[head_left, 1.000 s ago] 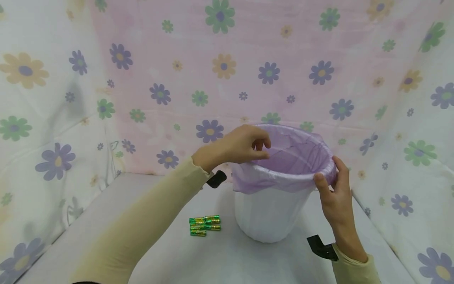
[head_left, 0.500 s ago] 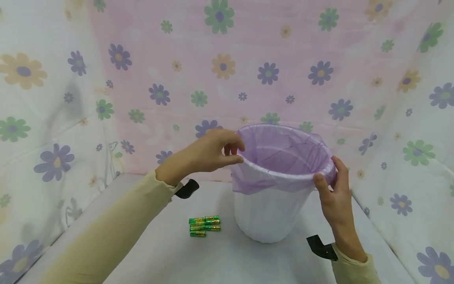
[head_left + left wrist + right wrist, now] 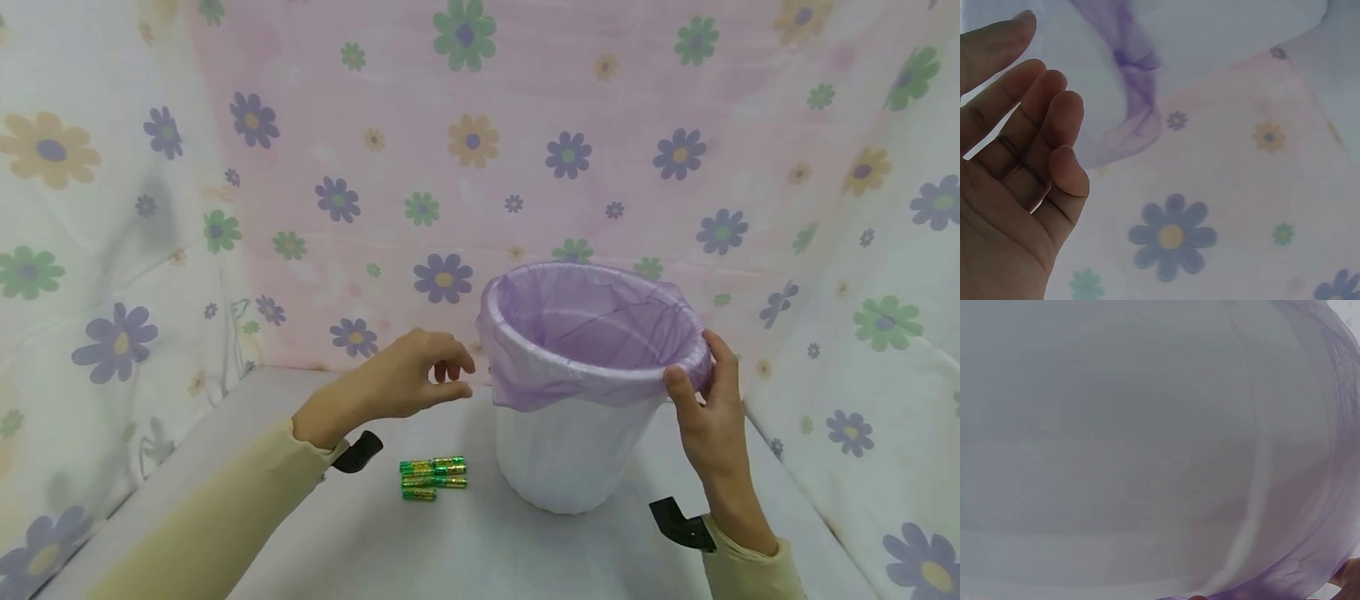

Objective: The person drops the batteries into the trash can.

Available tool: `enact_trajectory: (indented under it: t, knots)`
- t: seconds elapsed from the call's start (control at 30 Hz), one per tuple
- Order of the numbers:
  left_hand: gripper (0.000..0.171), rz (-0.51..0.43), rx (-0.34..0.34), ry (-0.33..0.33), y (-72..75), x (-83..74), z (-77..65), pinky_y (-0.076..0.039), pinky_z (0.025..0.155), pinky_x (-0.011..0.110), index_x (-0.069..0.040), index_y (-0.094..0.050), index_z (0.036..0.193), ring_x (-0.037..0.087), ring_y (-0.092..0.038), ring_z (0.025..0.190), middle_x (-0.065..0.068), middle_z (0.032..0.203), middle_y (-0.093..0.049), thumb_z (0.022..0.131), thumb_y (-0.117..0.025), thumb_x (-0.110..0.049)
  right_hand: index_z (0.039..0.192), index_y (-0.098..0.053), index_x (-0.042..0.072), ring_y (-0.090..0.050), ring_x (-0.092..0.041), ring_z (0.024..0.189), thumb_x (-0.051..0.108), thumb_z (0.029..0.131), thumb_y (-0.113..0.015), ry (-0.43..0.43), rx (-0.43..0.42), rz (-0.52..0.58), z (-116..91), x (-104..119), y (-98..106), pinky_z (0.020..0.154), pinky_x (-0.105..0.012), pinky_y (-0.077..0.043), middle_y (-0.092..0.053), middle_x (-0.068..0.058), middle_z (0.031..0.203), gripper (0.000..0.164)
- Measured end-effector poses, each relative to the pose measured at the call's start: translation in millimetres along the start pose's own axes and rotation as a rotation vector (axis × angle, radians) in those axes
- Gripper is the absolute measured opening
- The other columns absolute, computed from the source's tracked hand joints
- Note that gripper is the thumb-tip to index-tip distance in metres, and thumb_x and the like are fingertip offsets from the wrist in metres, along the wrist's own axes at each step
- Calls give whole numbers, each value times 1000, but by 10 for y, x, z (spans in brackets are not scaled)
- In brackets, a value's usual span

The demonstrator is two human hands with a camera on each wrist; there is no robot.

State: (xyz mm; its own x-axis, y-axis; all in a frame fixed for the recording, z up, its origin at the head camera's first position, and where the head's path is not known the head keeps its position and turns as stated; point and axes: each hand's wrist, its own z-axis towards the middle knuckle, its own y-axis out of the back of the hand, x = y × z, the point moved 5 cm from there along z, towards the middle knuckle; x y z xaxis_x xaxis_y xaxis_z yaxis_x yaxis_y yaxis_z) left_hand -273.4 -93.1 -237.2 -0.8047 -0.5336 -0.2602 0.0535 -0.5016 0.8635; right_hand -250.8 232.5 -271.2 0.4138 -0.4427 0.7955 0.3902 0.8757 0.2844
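Observation:
A white trash bin [image 3: 570, 450] stands on the table, lined with a purple plastic bag [image 3: 600, 317] that is folded out over its rim. My right hand [image 3: 712, 408] grips the rim at the bin's right side, over the bag. In the air left of the bin hangs my left hand [image 3: 408, 379], apart from it, fingers loosely bent and holding nothing. The left wrist view shows its palm side, with the bag's purple edge [image 3: 1138, 94] beyond the fingers. Below that hand lie several shiny green-and-gold cylinders [image 3: 433, 477] that look like small batteries. White bin wall [image 3: 1116, 456] fills the right wrist view.
The white table [image 3: 360, 533] is enclosed by flower-printed cloth [image 3: 375, 125] at the back and both sides. A black wrist mount [image 3: 358, 452] sticks out from the left sleeve, another black mount [image 3: 681, 525] from the right.
My left hand has moved left and down, from the bin's near-left rim to a spot above the green-and-gold cylinders. My right hand has stayed on the rim.

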Motion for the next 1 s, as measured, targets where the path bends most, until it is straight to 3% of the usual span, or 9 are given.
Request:
enact_trajectory:
  t: [0.17,0.5,0.73,1.0]
  knots:
    - [19,-35,45,69,-205,116,-185,-44,65,24,-17,-62,96,7,-50,72,-12,78,-52,80,-68,-25,139,-22,36,-44,-20,112,26,89,-53,-9,7,9,-9,-16,-5,91,-35,-39,-41,-4,129,59]
    - [20,-53,82,130,-511,263,-412,-43,64,20,-19,-62,96,6,-51,71,-15,78,-52,79,-69,-27,139,-22,36,-45,-17,109,26,90,-52,-8,-5,-3,-12,-21,23,85,-23,-40,-43,-3,125,58]
    - [20,-61,129,202,-749,393,-599,-43,65,21,-21,-63,96,9,-52,73,-16,78,-51,79,-69,-29,139,-23,36,-45,-19,110,27,89,-53,-3,1,15,6,-13,10,89,-30,-40,-42,-4,127,59]
    - [19,-99,192,271,-1064,536,-819,-42,63,22,-19,-64,94,11,-51,72,-14,77,-51,78,-70,-28,139,-23,36,-45,-19,110,25,89,-54,-1,-6,16,2,-9,3,88,-28,-40,-42,-5,128,59]
